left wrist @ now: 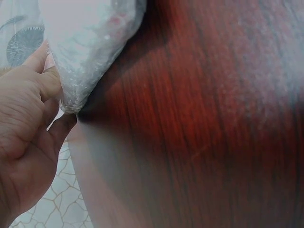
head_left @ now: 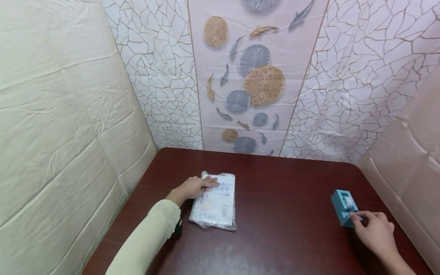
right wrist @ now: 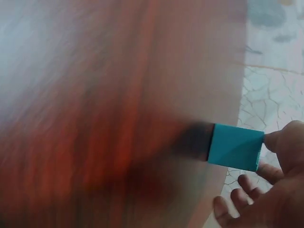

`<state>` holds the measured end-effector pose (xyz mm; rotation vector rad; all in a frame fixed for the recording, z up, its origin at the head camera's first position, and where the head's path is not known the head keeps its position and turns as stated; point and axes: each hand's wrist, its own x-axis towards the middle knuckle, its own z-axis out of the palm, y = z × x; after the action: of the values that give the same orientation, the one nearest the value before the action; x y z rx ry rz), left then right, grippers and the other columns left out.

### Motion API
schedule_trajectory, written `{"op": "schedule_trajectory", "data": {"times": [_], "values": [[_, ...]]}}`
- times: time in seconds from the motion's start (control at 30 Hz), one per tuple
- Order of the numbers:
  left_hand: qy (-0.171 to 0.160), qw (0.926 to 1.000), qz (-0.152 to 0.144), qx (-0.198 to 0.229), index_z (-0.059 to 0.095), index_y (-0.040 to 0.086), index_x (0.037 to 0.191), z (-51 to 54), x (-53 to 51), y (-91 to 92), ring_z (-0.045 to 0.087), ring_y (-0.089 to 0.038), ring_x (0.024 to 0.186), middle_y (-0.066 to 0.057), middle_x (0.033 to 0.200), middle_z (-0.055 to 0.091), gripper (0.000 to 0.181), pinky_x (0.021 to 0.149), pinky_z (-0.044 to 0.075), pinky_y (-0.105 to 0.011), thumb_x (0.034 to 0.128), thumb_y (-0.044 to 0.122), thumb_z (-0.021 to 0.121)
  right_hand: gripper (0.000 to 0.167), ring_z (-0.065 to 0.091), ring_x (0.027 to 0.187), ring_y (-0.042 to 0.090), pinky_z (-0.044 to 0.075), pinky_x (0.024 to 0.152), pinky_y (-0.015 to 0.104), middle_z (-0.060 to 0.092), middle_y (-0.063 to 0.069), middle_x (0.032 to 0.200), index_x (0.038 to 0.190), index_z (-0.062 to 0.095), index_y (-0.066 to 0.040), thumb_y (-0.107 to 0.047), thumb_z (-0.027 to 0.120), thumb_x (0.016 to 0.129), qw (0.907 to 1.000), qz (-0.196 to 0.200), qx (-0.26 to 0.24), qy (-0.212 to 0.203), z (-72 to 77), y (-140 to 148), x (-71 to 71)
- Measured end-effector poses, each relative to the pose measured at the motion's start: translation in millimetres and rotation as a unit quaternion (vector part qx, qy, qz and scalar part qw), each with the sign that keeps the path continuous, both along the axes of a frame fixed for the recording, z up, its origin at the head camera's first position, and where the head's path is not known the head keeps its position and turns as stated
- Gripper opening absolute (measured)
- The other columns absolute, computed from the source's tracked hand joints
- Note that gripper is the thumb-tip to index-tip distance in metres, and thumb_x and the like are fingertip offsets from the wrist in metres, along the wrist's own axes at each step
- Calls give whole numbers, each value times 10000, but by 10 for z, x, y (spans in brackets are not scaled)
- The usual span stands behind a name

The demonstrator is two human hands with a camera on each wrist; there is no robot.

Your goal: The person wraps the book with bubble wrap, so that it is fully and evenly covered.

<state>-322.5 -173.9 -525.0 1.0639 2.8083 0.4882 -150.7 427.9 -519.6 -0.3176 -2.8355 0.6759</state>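
Observation:
A flat white package in bubble wrap [head_left: 220, 206] lies left of the table's middle. My left hand [head_left: 194, 188] rests on its upper left part, fingers stretched over the top. In the left wrist view the left thumb [left wrist: 64, 128] touches the wrapped corner. A blue tape dispenser [head_left: 339, 210] with a roll of clear tape [head_left: 348, 202] stands at the table's right side. At the dispenser's near end, my right hand [head_left: 376, 233] pinches the tape's end between thumb and forefinger. The right wrist view shows the dispenser's blue end [right wrist: 236, 147] beside those fingers.
The dark red-brown wooden table [head_left: 282, 191] has rounded far corners. A patterned wall covering [head_left: 172, 76] hangs behind it. Padded cream panels stand along the left [head_left: 68, 114] and right [head_left: 405, 152] sides.

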Motion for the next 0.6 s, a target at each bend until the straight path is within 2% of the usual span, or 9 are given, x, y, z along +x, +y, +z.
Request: {"op": "schedule_trajectory", "data": {"times": [0.1,0.2,0.27,0.37,0.5,0.6], "values": [[-40,10000,23,14,631,281,1582,-7,8,4,503,-297,1579,28,1690,537,483,1104,575,-570,1140,93,576,672,554,1215,555,407,987,640,610,462,1331,1345,616,205,-435,579,1143,9939,-349,-842,-618,46,35,-31],[-66,10000,60,34,634,282,1580,-4,12,6,497,-290,1586,30,1689,538,475,1135,557,-586,1142,106,580,791,543,1297,555,510,997,647,498,464,1500,1473,547,177,-537,554,1131,9752,-699,-1620,-1334,94,51,-67],[-72,10000,46,43,633,274,1581,-11,12,9,492,-297,1588,24,1690,537,475,1151,546,-597,1141,104,582,833,513,1329,548,525,1002,651,435,466,1546,1510,511,171,-566,550,1124,9654,-859,-1883,-1586,107,47,-80],[-73,10000,18,39,625,273,1588,-31,1,14,488,-299,1591,26,1695,534,478,1148,548,-592,1143,104,578,829,516,1300,516,538,960,600,442,453,1541,1502,520,166,-566,572,1117,9629,-1039,-1936,-1564,109,22,-85],[-118,9999,68,-1,609,302,1599,-43,-4,14,465,-274,1608,53,1708,514,485,1161,543,-578,1150,121,572,731,548,1148,431,506,761,398,548,420,1431,1422,593,165,-494,637,1109,9701,-1151,-1762,-1207,104,-13,-95],[-157,9998,121,-21,602,323,1601,-49,-7,14,444,-247,1621,78,1715,499,487,1202,512,-583,1153,133,571,612,545,1085,402,445,683,319,592,404,1363,1344,655,158,-406,679,1105,9761,-1109,-1591,-981,112,-32,-108]]}}
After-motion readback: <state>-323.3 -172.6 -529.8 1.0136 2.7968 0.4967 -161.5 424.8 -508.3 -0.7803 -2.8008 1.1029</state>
